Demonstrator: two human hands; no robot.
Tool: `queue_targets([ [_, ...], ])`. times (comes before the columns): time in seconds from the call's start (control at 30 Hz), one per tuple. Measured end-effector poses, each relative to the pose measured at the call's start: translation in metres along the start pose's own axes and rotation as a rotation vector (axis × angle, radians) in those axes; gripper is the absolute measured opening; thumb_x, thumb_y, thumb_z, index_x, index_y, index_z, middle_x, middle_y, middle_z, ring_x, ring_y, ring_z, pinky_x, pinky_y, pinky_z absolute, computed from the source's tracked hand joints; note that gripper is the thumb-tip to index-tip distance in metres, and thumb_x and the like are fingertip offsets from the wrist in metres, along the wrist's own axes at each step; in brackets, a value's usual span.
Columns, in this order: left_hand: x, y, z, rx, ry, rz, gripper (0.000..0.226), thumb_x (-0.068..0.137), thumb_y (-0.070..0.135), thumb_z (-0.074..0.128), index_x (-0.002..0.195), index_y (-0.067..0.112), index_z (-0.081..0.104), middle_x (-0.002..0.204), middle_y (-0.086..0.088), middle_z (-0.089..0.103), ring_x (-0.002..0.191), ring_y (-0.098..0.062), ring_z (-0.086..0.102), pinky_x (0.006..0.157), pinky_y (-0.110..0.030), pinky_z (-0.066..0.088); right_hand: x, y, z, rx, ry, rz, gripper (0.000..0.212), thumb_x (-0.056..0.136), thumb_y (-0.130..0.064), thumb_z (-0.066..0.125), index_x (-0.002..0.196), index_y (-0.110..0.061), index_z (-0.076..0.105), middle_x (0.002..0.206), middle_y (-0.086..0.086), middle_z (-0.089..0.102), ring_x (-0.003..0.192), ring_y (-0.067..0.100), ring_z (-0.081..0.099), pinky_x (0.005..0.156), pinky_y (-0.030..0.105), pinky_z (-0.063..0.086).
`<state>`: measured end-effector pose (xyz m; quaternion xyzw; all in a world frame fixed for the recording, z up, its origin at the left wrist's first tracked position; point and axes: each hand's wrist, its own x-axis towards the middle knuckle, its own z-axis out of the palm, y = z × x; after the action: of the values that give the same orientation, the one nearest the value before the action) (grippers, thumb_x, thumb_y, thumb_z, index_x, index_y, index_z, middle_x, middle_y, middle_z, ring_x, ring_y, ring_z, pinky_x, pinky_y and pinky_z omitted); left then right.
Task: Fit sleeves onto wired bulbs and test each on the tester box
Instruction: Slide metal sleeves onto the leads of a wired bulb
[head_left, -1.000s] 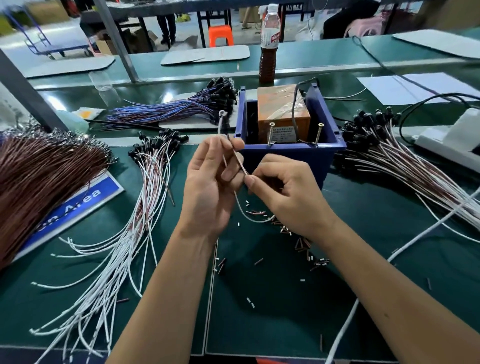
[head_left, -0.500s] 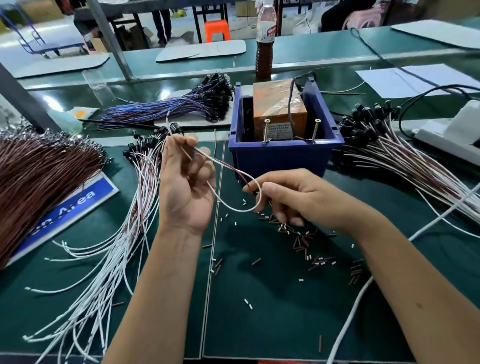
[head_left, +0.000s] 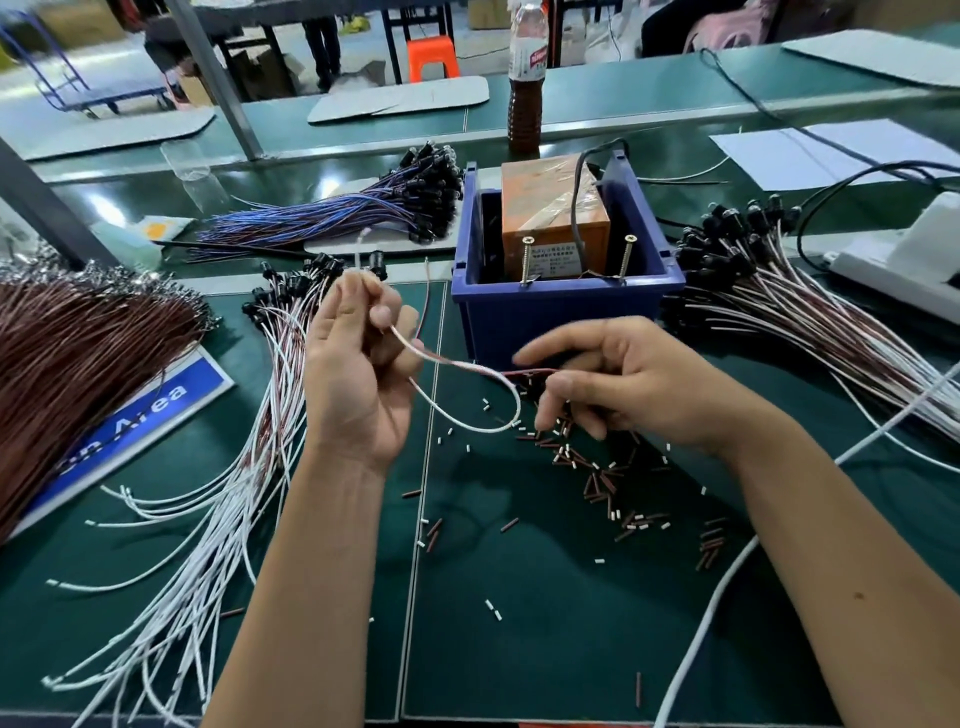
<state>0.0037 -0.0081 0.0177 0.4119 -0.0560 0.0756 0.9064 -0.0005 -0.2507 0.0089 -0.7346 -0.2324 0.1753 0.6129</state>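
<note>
My left hand (head_left: 358, 364) is raised over the green mat and grips one wired bulb (head_left: 375, 258), its black head sticking up past the fingertips. The bulb's white and red wires (head_left: 467, 427) hang in a loop toward my right hand (head_left: 628, 384). That hand reaches down with curved fingers, and its fingertips touch a scatter of small dark red and white sleeves (head_left: 597, 467). I cannot see a sleeve between the fingers. Behind both hands stands the tester box (head_left: 553, 218), orange, with two upright screws (head_left: 527, 260), set in a blue bin (head_left: 566, 312).
Left of my hand lies a bundle of white-wired bulbs (head_left: 223, 519); another bundle (head_left: 779, 301) lies right of the bin. Blue wires (head_left: 337, 213) lie behind, brown wires (head_left: 67, 353) at far left. A bottle (head_left: 525, 78), a white power strip (head_left: 909, 260) and a white cable (head_left: 727, 571) are also here.
My hands have parted. The left hand has carried the bulb left and up. The right hand has let go of the wire end and dropped onto the sleeve pile.
</note>
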Motion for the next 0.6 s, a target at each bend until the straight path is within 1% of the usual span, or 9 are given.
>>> queue_targets([
  [0.1, -0.006, -0.003, 0.001, 0.233, -0.118, 0.002, 0.028, 0.107, 0.026, 0.046, 0.083, 0.017, 0.057, 0.065, 0.006, 0.039, 0.054, -0.008, 0.03, 0.044, -0.021, 0.024, 0.0, -0.001, -0.001, 0.112, 0.06, -0.097, 0.013, 0.099, -0.02, 0.067, 0.103, -0.01, 0.06, 0.09, 0.017, 0.079, 0.046, 0.016, 0.057, 0.04, 0.019, 0.034],
  [0.17, -0.01, -0.008, 0.005, 0.333, -0.198, -0.023, 0.027, 0.105, 0.025, 0.048, 0.08, 0.018, 0.058, 0.064, 0.004, 0.033, 0.054, -0.01, 0.026, 0.046, -0.025, 0.017, 0.002, 0.0, 0.002, 0.173, 0.12, -0.152, 0.011, 0.096, -0.022, 0.07, 0.093, -0.012, 0.065, 0.085, 0.018, 0.078, 0.044, 0.015, 0.058, 0.038, 0.018, 0.035],
  [0.23, -0.013, -0.015, 0.01, 0.367, -0.258, -0.047, 0.027, 0.105, 0.022, 0.048, 0.08, 0.016, 0.057, 0.063, 0.003, 0.03, 0.052, -0.01, 0.023, 0.044, -0.021, 0.018, 0.004, 0.001, 0.008, 0.241, 0.181, -0.174, 0.007, 0.093, -0.02, 0.073, 0.088, -0.014, 0.07, 0.08, 0.019, 0.076, 0.043, 0.015, 0.058, 0.038, 0.017, 0.036],
  [0.3, -0.016, -0.024, 0.014, 0.419, -0.279, -0.039, 0.027, 0.105, 0.023, 0.051, 0.079, 0.017, 0.056, 0.061, 0.003, 0.031, 0.05, -0.01, 0.024, 0.043, -0.018, 0.024, 0.005, 0.003, 0.015, 0.315, 0.208, -0.166, 0.006, 0.091, -0.019, 0.072, 0.088, -0.013, 0.072, 0.077, 0.018, 0.075, 0.045, 0.014, 0.058, 0.038, 0.016, 0.037],
  [0.4, -0.02, -0.034, 0.016, 0.545, -0.269, 0.057, 0.024, 0.094, 0.03, 0.069, 0.076, 0.021, 0.056, 0.06, 0.001, 0.038, 0.05, -0.011, 0.03, 0.047, -0.021, 0.03, 0.006, 0.003, 0.018, 0.41, 0.175, -0.155, 0.013, 0.092, -0.014, 0.066, 0.098, -0.003, 0.07, 0.08, 0.017, 0.074, 0.051, 0.013, 0.059, 0.04, 0.016, 0.041],
  [0.5, -0.02, -0.038, 0.016, 0.62, -0.257, 0.142, 0.022, 0.083, 0.027, 0.083, 0.08, 0.017, 0.063, 0.06, -0.019, 0.044, 0.054, -0.03, 0.036, 0.057, -0.032, 0.037, 0.006, 0.001, 0.018, 0.396, 0.185, -0.166, 0.015, 0.095, -0.01, 0.062, 0.103, 0.001, 0.067, 0.076, 0.012, 0.072, 0.052, 0.013, 0.059, 0.039, 0.016, 0.041],
  [0.53, -0.02, -0.039, 0.015, 0.63, -0.256, 0.159, 0.023, 0.08, 0.025, 0.085, 0.082, 0.016, 0.064, 0.061, -0.021, 0.045, 0.056, -0.036, 0.037, 0.06, -0.036, 0.038, 0.006, 0.002, 0.018, 0.364, 0.207, -0.176, 0.014, 0.096, -0.01, 0.061, 0.102, 0.0, 0.068, 0.071, 0.009, 0.07, 0.05, 0.013, 0.057, 0.038, 0.016, 0.04],
  [0.57, -0.02, -0.04, 0.014, 0.641, -0.257, 0.172, 0.023, 0.079, 0.022, 0.087, 0.083, 0.016, 0.065, 0.06, -0.014, 0.046, 0.056, -0.035, 0.037, 0.061, -0.035, 0.038, 0.006, 0.002, 0.018, 0.318, 0.234, -0.185, 0.013, 0.097, -0.01, 0.062, 0.102, -0.002, 0.071, 0.067, 0.008, 0.068, 0.047, 0.013, 0.053, 0.038, 0.016, 0.038],
  [0.6, -0.02, -0.041, 0.013, 0.656, -0.266, 0.183, 0.024, 0.078, 0.019, 0.088, 0.084, 0.015, 0.065, 0.059, -0.001, 0.047, 0.056, -0.026, 0.037, 0.06, -0.03, 0.039, 0.007, 0.003, 0.018, 0.267, 0.26, -0.192, 0.012, 0.097, -0.013, 0.065, 0.101, -0.006, 0.074, 0.064, 0.009, 0.064, 0.046, 0.015, 0.049, 0.037, 0.017, 0.037],
])
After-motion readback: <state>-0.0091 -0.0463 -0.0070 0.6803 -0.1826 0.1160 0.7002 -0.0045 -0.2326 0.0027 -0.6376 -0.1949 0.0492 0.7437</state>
